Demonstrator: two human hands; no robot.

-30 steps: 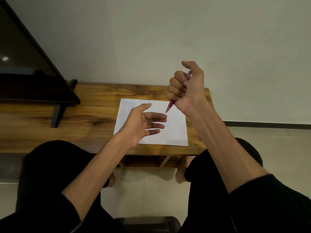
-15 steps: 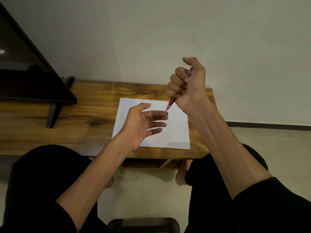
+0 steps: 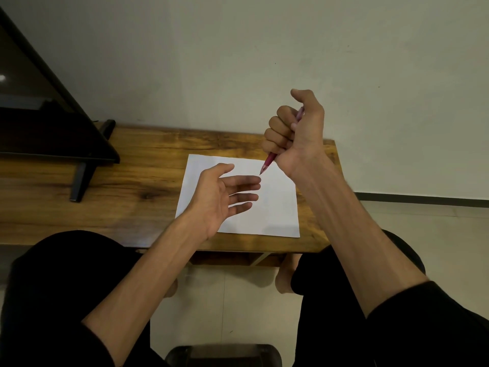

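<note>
Right grip point(image 3: 296, 131): fist raised over bench point(image 3: 132, 186) far right corner, fingers curled round red pen point(image 3: 268, 164), thumb up.
Pen: tilted, tip down-left, above far edge of white paper sheet point(image 3: 272, 207).
Left grip point(image 3: 219, 200): fingers straight, spread, holding nothing, over sheet.
Sheet: flat, bench right end.
Dark screen point(image 3: 39, 123): bench left.

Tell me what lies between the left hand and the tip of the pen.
Nothing. In the head view, only bare white paper shows in the narrow gap between the left hand and the pen.
</note>
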